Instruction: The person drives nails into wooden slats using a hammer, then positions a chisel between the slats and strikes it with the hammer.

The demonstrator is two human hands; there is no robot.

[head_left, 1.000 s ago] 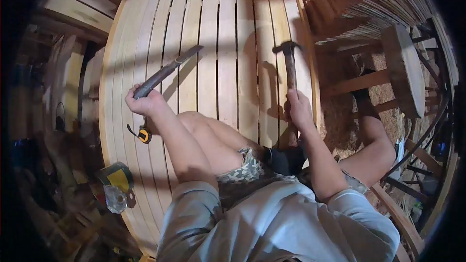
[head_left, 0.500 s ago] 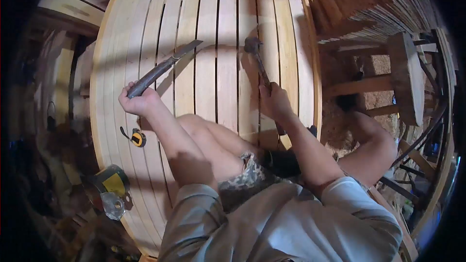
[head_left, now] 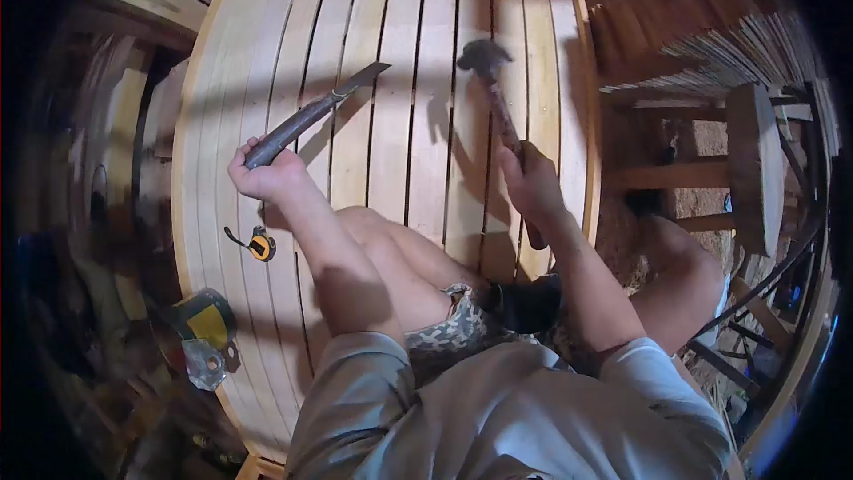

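My left hand (head_left: 267, 173) is wrapped round the dark handle of a chisel (head_left: 306, 117), whose flat blade points up and to the right above the slats. Opposite it, my right hand (head_left: 533, 185) grips the handle of a hammer (head_left: 499, 102). The hammer's dark head is at the top, raised over the boards, with its shadow to the left. Below both tools lies a slatted wooden panel (head_left: 431, 116) of pale planks with narrow gaps, on which I sit. A yellow and black tape measure (head_left: 261, 246) rests near my left forearm.
A dark box with a yellow label (head_left: 206, 320) and a clear plastic object (head_left: 205, 364) sit at the panel's left edge. To the right are a wooden sawhorse-like frame (head_left: 755, 169) and a stack of thin boards (head_left: 711, 18). Timber also stands at the left.
The hammer has swung a little up and to the right, its head now clearer above the slats. The chisel has shifted slightly right and up in view. The camera view has moved somewhat.
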